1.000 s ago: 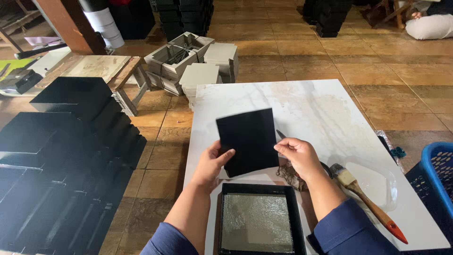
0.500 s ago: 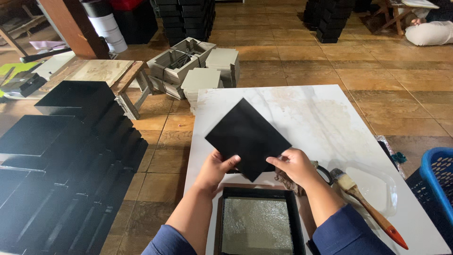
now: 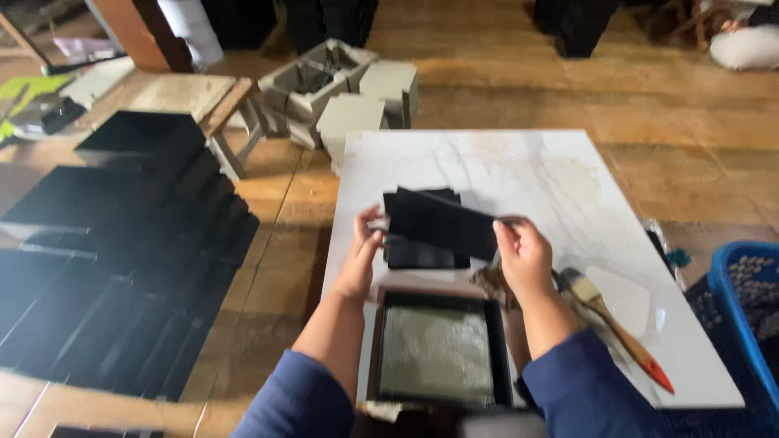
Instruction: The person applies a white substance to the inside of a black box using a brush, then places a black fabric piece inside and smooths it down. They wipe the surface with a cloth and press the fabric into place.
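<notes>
From the head camera, I judge the black sheet (image 3: 442, 221) to be light and fairly stiff, since it spans between my hands without sagging much; it seems thin enough to crease, so the short edges are the places to hold it. My left hand (image 3: 361, 255) pinches its edge at nine o'clock, thumb over fingers. My right hand (image 3: 522, 258) pinches the opposite edge at three o'clock. The sheet is matt black and rectangular, tilted, and blurred, so I cannot tell any surface detail. It hangs just above the white marble table (image 3: 552, 178), with another black sheet (image 3: 423, 253) lying beneath it. At six o'clock sits a black-framed tray (image 3: 439, 350); a paintbrush (image 3: 604, 312) lies at four o'clock.
</notes>
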